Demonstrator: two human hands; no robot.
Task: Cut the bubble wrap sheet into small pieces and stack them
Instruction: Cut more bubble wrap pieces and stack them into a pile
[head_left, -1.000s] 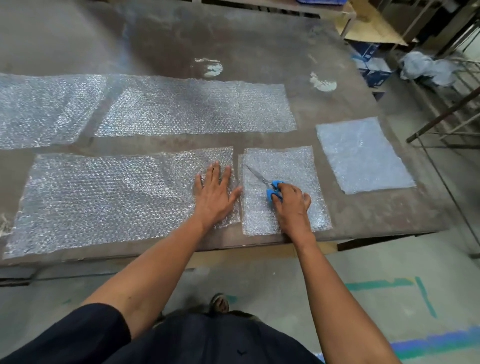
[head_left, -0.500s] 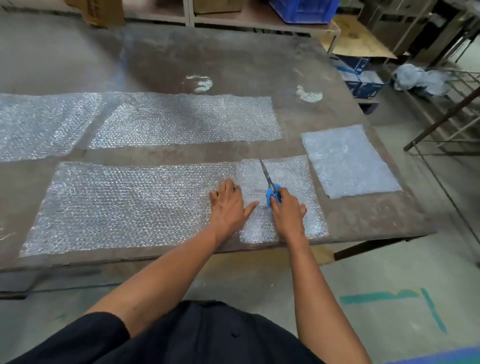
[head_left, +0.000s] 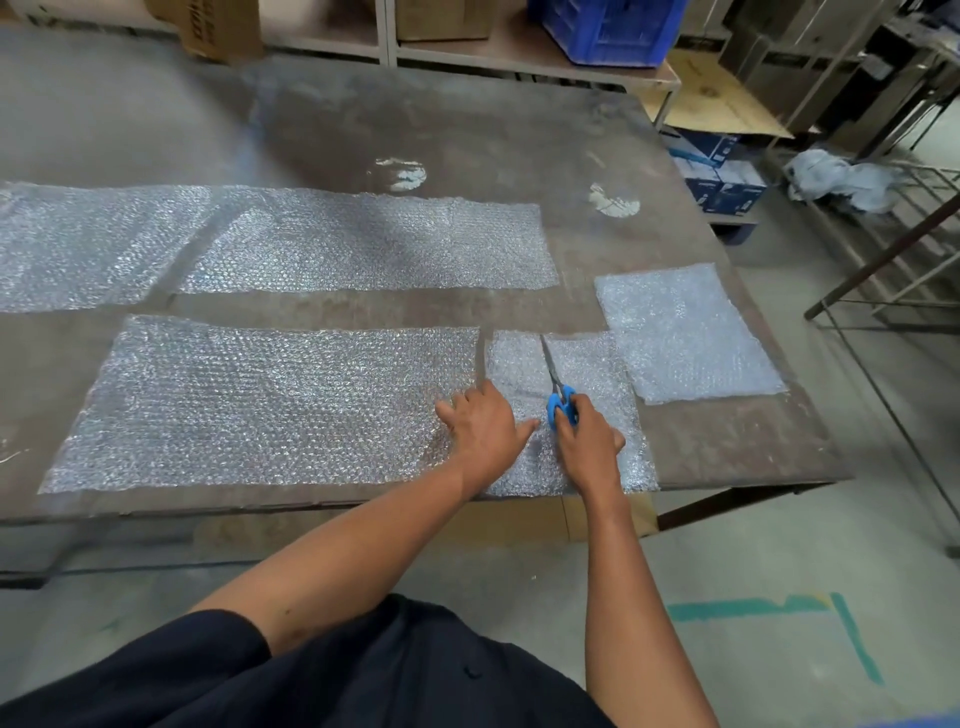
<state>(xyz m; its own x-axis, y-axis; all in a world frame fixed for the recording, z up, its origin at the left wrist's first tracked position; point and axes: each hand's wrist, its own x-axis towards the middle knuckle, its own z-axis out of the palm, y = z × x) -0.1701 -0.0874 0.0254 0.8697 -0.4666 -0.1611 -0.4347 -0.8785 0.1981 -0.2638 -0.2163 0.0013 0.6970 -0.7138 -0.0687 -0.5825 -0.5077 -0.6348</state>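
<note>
- Long bubble wrap sheet (head_left: 260, 405) – flat on table (head_left: 467, 140), uncut stock.
- Left hand (head_left: 485, 431) – fingers spread flat, pressing the sheet's right end, likely to steady it.
- Cut piece (head_left: 597, 462) under right hand (head_left: 587, 447), which grips blue scissors (head_left: 558, 389), blades together.
- Finished stack (head_left: 685, 332) – far right, awaiting it.

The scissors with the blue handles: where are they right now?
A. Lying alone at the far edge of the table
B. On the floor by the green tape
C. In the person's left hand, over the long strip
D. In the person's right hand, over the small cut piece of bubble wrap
D: the right hand grips the scissors, blades pointing away over the small cut piece, while the left hand lies flat beside it.
</note>
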